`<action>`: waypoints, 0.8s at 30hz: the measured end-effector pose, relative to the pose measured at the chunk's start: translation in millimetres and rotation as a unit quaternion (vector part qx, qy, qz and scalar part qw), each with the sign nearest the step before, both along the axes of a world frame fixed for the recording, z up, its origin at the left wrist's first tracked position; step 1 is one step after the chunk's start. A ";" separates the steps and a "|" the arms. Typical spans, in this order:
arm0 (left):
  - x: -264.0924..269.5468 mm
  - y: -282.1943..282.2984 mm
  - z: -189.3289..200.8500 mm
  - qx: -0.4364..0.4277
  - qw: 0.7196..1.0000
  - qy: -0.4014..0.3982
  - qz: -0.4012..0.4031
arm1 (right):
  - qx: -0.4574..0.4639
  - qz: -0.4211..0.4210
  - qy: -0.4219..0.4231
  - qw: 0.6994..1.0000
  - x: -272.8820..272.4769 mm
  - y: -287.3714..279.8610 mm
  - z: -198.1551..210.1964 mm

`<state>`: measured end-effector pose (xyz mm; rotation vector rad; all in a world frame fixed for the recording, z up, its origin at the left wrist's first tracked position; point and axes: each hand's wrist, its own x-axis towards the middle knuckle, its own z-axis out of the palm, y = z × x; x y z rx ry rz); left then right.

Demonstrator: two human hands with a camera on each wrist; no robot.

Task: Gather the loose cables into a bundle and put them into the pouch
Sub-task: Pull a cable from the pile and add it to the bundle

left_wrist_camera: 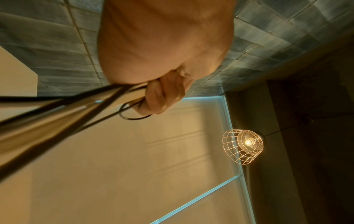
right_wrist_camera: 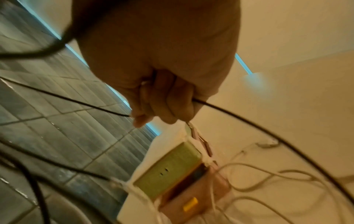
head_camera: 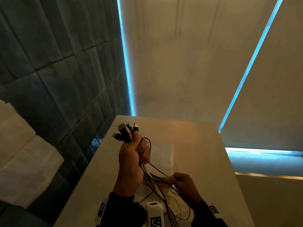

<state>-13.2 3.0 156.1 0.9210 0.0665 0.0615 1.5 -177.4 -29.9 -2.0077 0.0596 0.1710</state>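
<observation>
My left hand (head_camera: 134,154) is raised above the table and grips a bundle of cables (head_camera: 126,131), whose black plugs stick out above the fist. The cords hang below the fist (head_camera: 157,189) towards me. The left wrist view shows the left hand's fingers (left_wrist_camera: 162,97) curled round the cables (left_wrist_camera: 57,121). Lower right, my right hand (head_camera: 185,182) pinches the edge of a white pouch (head_camera: 161,179) with a green panel. In the right wrist view the pouch (right_wrist_camera: 168,171) hangs from the right hand's fingers (right_wrist_camera: 162,98), and a black cable (right_wrist_camera: 249,121) passes by them.
A pale table (head_camera: 205,145) stands against a dark tiled wall (head_camera: 57,79). A white block with a black-and-white marker (head_camera: 155,213) sits near the front edge. Thin pale cables (right_wrist_camera: 268,178) trail loose on the table. A wire-cage lamp (left_wrist_camera: 243,145) hangs overhead.
</observation>
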 end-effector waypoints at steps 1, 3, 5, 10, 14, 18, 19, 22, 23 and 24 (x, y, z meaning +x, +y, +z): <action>0.6 -0.3 0.4 0.006 1.000 0.002 0.002 | -0.009 -0.021 -0.013 1.000 1.8 -0.5 10.1; 1.9 -1.4 0.4 0.018 1.000 0.008 0.003 | 0.031 -0.063 -0.052 0.996 4.4 1.4 41.6; 2.5 -2.7 -1.6 0.029 0.999 0.016 0.002 | 0.124 -0.066 -0.095 0.986 4.7 6.5 80.7; 1.6 -11.1 -3.3 0.083 0.994 0.064 0.024 | 0.250 0.043 -0.191 0.948 -12.9 23.7 162.9; 0.0 -11.0 -0.1 0.061 0.995 0.075 0.026 | 0.249 0.120 -0.176 0.945 -26.8 32.5 178.2; -2.5 -8.6 3.2 -0.029 0.997 0.075 -0.010 | 0.249 0.140 -0.124 0.950 -29.2 34.9 172.3; -2.2 -7.8 3.5 -0.055 0.996 0.069 -0.018 | 0.249 0.137 -0.111 0.952 -28.1 34.1 169.8; -1.6 -5.2 5.6 -0.100 0.993 0.041 -0.044 | 0.249 0.117 -0.075 0.958 -24.3 29.3 154.0; -1.1 -4.1 5.3 -0.097 0.994 0.032 -0.049 | 0.247 0.109 -0.068 0.960 -22.8 27.8 146.9; -0.6 -3.2 4.2 -0.088 0.995 0.022 -0.050 | 0.241 0.101 -0.062 0.963 -21.8 27.0 140.1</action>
